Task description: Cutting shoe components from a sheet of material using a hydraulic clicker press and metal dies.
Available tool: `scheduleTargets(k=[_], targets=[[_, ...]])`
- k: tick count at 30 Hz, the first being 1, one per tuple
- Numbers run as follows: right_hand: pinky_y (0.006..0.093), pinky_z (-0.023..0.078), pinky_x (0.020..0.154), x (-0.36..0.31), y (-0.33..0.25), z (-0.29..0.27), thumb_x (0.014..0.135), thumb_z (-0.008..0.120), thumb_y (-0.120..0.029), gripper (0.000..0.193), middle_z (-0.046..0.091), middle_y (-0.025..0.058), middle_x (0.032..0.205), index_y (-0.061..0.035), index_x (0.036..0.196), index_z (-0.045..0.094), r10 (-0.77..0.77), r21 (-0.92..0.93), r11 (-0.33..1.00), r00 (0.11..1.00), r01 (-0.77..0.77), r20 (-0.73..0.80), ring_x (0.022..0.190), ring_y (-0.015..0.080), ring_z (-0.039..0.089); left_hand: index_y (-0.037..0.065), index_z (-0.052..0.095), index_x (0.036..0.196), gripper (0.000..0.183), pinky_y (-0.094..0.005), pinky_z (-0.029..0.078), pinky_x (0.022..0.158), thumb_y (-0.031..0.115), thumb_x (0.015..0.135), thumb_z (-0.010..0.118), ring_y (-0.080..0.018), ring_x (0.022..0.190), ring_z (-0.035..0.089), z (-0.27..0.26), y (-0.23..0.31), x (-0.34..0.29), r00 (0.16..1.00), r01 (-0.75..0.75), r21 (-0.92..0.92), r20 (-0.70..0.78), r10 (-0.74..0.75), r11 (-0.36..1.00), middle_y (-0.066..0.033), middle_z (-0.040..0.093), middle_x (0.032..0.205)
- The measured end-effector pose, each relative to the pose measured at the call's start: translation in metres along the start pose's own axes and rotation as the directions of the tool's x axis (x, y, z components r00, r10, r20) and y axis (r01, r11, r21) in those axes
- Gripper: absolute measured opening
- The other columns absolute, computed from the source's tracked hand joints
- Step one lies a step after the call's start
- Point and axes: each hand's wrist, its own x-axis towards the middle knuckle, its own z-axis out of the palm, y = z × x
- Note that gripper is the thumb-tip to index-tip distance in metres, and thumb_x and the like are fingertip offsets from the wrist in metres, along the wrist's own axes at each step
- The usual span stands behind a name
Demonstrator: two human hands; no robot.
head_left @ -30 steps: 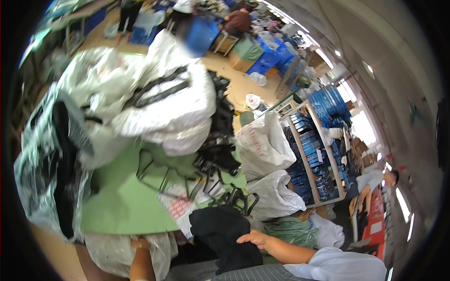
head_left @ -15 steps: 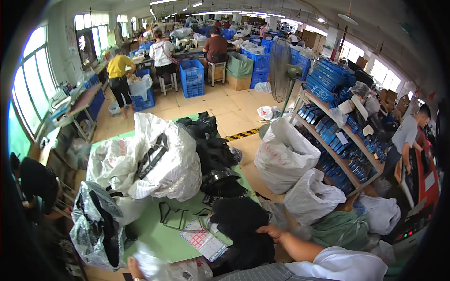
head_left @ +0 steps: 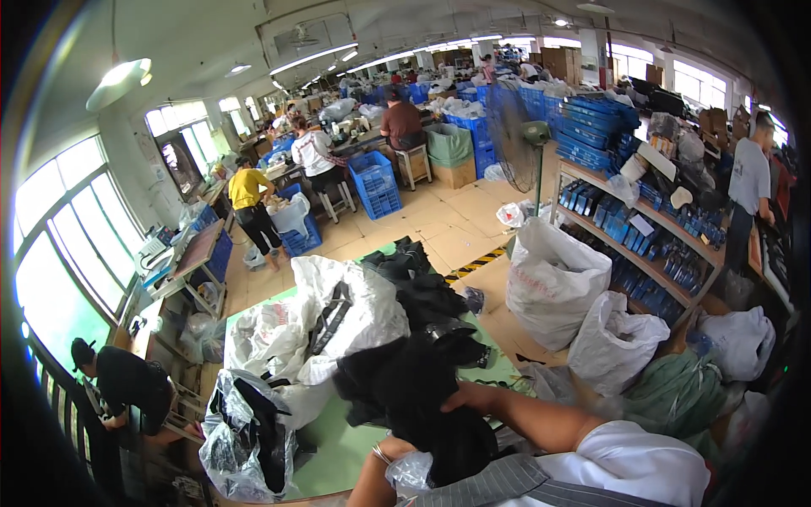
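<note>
My right hand (head_left: 460, 395) grips a bunched black fabric piece (head_left: 418, 384), raised over the green tabletop (head_left: 329, 456). Low beside that piece is my left hand (head_left: 394, 446), with a bracelet at the wrist. Its fingers are mostly hidden by the black fabric. Crumpled clear plastic (head_left: 411, 471) lies against the left wrist and the fabric. Beyond my hands, a large white woven sack (head_left: 363, 304) with a black strap on it rests on the table. More black items (head_left: 422, 287) are heaped to its right.
At the table's left edge sits a clear bag (head_left: 245, 439) with black pieces inside. White sacks (head_left: 557, 287) stand on the floor to the right, before a rack of blue parts (head_left: 625, 220). A fan (head_left: 535, 135) stands behind. A person in black (head_left: 135, 384) bends at the left.
The black fabric has been lifted up and left by my right hand. My left hand has moved right, close to it. The view has turned left, and the frame and printed card are now mostly covered.
</note>
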Motion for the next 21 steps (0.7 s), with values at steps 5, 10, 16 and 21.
scheduleTargets(k=[5, 10, 16, 21], targets=[[0.0346, 0.048, 0.087, 0.026, 0.009, 0.002, 0.073, 0.067, -0.008, 0.050, 0.062, 0.0107, 0.106, -0.0014, 0.120, 0.051, 0.152, -0.158, 0.977, 0.988, -0.146, 0.023, 0.096, 0.0210, 0.060, 0.001, 0.043, 0.129, 0.067, -0.0361, 0.045, 0.092, 0.009, 0.071, 0.073, -0.0226, 0.107, 0.055, -0.010, 0.033, -0.028, 0.999, 0.008, -0.401, 0.042, 0.010, 0.916, -0.0097, 0.056, 0.119], [0.0324, 0.051, 0.081, 0.045, 0.041, 0.009, 0.075, 0.069, -0.013, 0.040, 0.065, 0.0083, 0.101, 0.0000, 0.111, 0.058, 0.381, -0.016, 0.924, 0.917, -0.382, 0.117, 0.088, 0.0180, 0.063, 0.001, 0.047, 0.126, 0.059, -0.0340, 0.044, 0.092, 0.011, 0.074, 0.072, -0.0192, 0.103, 0.056, -0.011, 0.011, -0.048, 0.999, 0.006, -0.380, -0.029, -0.019, 0.925, -0.0078, 0.057, 0.117], [0.0344, 0.052, 0.080, 0.052, 0.065, 0.019, 0.077, 0.066, -0.008, 0.030, 0.066, 0.0100, 0.098, 0.0028, 0.104, 0.061, 0.580, -0.020, 0.813, 0.807, -0.582, 0.109, 0.086, 0.0204, 0.064, 0.000, 0.057, 0.115, 0.045, -0.0308, 0.046, 0.086, 0.015, 0.075, 0.074, -0.0153, 0.095, 0.059, -0.039, 0.002, -0.078, 0.894, -0.438, 0.609, 0.374, 0.248, 0.661, -0.0071, 0.064, 0.103], [0.0383, 0.050, 0.086, 0.032, 0.071, 0.009, 0.074, 0.066, -0.006, 0.043, 0.063, 0.0127, 0.105, 0.0027, 0.115, 0.055, 0.201, 0.137, 0.973, 0.972, -0.184, -0.119, 0.092, 0.0255, 0.063, -0.002, 0.061, 0.094, 0.023, -0.0283, 0.051, 0.072, 0.016, 0.081, 0.068, -0.0158, 0.079, 0.063, -0.065, 0.018, -0.117, 0.871, 0.106, 0.075, -0.489, -0.056, 0.992, -0.0094, 0.065, 0.087]])
